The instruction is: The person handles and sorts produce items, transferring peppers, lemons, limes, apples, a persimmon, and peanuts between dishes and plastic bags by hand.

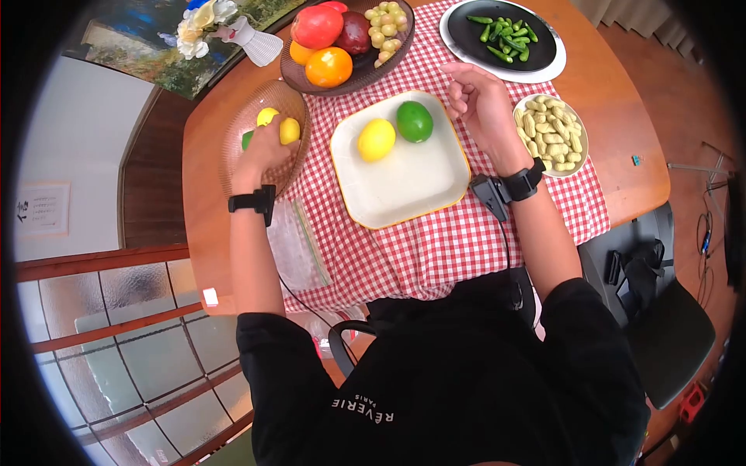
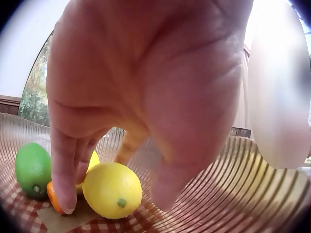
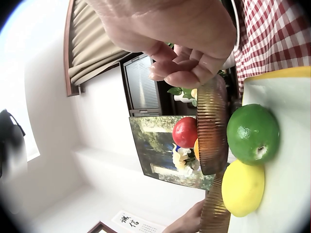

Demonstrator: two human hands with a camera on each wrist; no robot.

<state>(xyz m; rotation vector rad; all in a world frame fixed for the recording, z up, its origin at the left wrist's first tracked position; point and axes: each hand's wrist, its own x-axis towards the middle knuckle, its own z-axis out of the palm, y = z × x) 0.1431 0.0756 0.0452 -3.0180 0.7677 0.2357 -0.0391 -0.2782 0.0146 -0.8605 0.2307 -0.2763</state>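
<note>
The left hand point(image 1: 268, 147) reaches down into a ribbed oval basket point(image 1: 233, 167). In the left wrist view its fingers point(image 2: 63, 165) point down around a yellow lemon point(image 2: 112, 190), with an orange fruit point(image 2: 54, 198) by a fingertip and a green lime point(image 2: 33, 170) beside them; whether it grips any is unclear. A second lemon lies partly behind. The right hand point(image 1: 483, 105) hovers, fingers loosely bent and holding nothing, by the upper right edge of a white square dish point(image 1: 404, 186). In that dish lie a lemon point(image 1: 376, 140) and a green lime point(image 1: 414, 122).
A fruit bowl point(image 1: 361, 80) with grapes stands at the back beside a white vase point(image 1: 263, 48). Green peppers point(image 1: 509, 37) lie on a black plate at the back right; a bowl of peanuts point(image 1: 552, 136) sits at the right. A plastic bag point(image 1: 295, 248) lies below the basket.
</note>
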